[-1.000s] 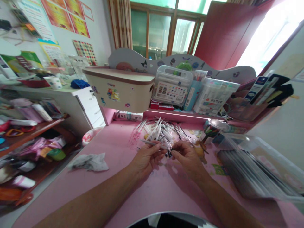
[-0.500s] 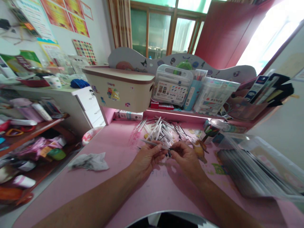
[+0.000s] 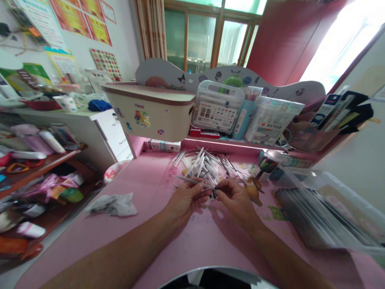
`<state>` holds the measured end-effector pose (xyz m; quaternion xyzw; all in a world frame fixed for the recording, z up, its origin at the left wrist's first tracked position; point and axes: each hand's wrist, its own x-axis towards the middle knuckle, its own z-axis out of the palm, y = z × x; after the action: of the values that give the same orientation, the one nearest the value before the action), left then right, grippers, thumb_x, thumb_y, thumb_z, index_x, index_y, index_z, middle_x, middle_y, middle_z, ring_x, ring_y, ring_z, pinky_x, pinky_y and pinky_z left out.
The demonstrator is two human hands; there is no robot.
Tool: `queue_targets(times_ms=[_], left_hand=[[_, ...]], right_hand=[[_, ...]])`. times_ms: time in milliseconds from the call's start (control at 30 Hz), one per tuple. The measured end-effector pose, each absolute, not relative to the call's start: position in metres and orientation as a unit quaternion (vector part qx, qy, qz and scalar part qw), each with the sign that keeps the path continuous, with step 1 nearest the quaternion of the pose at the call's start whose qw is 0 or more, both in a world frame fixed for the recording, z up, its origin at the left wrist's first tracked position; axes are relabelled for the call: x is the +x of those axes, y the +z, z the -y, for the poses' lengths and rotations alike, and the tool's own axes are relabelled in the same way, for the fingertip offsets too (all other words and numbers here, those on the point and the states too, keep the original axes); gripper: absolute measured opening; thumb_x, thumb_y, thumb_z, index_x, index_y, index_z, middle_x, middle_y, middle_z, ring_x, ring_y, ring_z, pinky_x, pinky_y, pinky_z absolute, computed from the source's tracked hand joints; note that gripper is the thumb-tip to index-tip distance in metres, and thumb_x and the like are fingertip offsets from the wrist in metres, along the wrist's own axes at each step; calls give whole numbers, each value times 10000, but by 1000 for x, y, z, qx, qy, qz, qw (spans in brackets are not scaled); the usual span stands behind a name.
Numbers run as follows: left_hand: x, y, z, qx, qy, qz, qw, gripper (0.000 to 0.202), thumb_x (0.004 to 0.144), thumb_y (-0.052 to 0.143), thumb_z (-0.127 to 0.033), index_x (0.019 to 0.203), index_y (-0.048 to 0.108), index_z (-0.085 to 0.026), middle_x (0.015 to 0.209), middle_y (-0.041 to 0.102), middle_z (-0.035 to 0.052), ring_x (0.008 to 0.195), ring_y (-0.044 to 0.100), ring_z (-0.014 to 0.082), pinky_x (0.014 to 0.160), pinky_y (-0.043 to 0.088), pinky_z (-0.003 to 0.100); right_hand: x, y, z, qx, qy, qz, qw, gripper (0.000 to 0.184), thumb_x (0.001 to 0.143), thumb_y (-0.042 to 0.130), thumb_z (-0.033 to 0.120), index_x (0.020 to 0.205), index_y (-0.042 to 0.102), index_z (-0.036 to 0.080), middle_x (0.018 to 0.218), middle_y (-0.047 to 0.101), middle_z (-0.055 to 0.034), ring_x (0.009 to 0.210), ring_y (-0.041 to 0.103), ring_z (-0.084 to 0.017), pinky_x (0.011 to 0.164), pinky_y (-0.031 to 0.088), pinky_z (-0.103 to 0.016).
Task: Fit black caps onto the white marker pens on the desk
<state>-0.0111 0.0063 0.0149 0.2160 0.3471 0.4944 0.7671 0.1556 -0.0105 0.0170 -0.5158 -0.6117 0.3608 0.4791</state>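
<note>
At the left of the pink surface (image 3: pixel 144 241) a crumpled grey tissue (image 3: pixel 112 204) is seen, well apart from the hands. The left hand (image 3: pixel 185 199) is closed around a slim white pen (image 3: pixel 192 181), which is held roughly level just above the surface, its free end reaching left. At the pen's right end, where the fingertips of both hands meet, a small black piece (image 3: pixel 214 194) is pinched. The right hand (image 3: pixel 237 199) is closed on that piece. Against the earlier moments very little is changed: the hands are drawn slightly closer together, and the same grips are kept. The handling of this one pen is therefore judged to be at the same stage. Just behind, the pile of white pens (image 3: pixel 204 162) lies untouched, with a patterned cup (image 3: pixel 267 162) and a clear plastic case (image 3: pixel 327 208) further right.
</note>
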Motion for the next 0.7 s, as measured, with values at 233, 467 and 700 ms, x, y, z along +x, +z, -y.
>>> queue_targets(times_ms=[233,467,700], left_hand=[[-10,18,-5,207,501,-349,765,95,837,669,-61,886,627,-131,749,752,72,627,732,138,535,590,166],[-9,19,-4,210,497,-349,766,86,835,665,-55,876,639,-125,733,743,59,628,730,129,561,594,158],[-10,16,-5,234,491,-341,766,104,826,657,-35,881,647,-123,755,756,76,578,711,110,559,584,156]], right_hand=[[154,20,13,-522,364,608,475,93,783,629,278,797,605,189,731,622,-7,691,575,-163,656,452,-281],[153,20,12,-522,372,604,474,94,781,636,284,796,608,195,729,624,-5,688,578,-161,658,448,-278],[155,24,14,-519,406,589,468,129,806,625,315,776,622,189,696,608,3,651,552,-145,622,442,-263]])
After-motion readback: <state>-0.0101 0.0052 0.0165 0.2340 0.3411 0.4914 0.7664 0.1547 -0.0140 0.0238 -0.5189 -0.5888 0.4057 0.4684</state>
